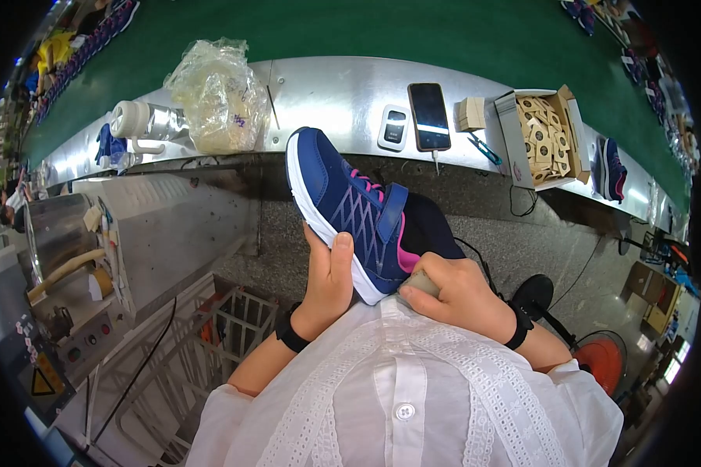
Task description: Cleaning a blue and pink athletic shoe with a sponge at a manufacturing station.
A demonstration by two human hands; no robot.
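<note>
A dark blue sneaker (327, 183) with a white sole, pink laces and a hook-and-loop strap is tilted in front of my body, its toe pointing up and to the left. My left hand (329, 272) grips it along the sole, the thumb pressed on the white sidewall. At the heel, my right hand (459, 292) is closed on a small greyish block (421, 289), whose kind I cannot make out. The block is right beside the sneaker's heel; whether it touches is hidden by my fingers.
Along the metal ledge (327, 93) stand a clear bottle (160, 122), a plastic bag (227, 109), a small white device (394, 127), a phone (429, 117) and a box of tags (508, 132). Another sneaker (611, 171) lies far right. A machine (163, 233) stands at left.
</note>
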